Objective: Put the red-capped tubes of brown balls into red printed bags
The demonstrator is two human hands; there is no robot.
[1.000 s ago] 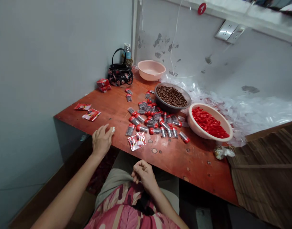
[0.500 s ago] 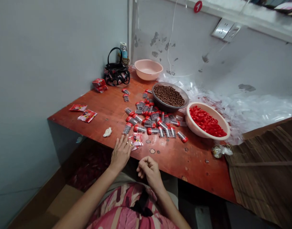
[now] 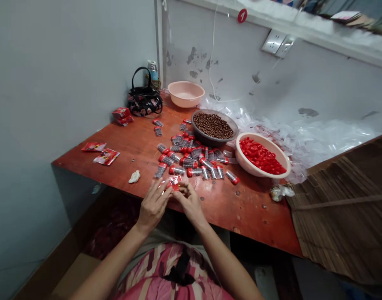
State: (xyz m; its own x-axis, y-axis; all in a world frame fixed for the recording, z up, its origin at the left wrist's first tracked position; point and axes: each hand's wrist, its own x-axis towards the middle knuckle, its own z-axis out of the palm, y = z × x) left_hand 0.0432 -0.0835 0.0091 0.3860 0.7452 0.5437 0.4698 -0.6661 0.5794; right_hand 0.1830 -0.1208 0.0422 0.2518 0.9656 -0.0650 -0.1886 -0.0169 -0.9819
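Observation:
Small red printed packets [image 3: 174, 181] lie by the table's front edge, partly covered by my fingers. My left hand [image 3: 153, 206] rests over their left side, fingers stretched out and slightly apart. My right hand [image 3: 189, 203] is at their right side, its thumb and curled fingers closed on a packet's edge. Just beyond my hands is a pile of clear tubes with red caps [image 3: 193, 171], filled with dark beads. A crumpled white scrap [image 3: 134, 177] sits left of my left hand.
Behind the tubes stand a grey bowl of brown beads [image 3: 194, 129], a pale bowl of red caps [image 3: 287, 160] and a pink basin [image 3: 186, 102]. Clear empty tubes [image 3: 322, 137] heap along the wall. A handbag [image 3: 143, 104] and more red packets [image 3: 107, 157] are at left; stacked cardboard [image 3: 340, 208] at right.
My right hand has moved up from the table edge to the packets and closed on one. My left hand stays over them. The view has shifted slightly.

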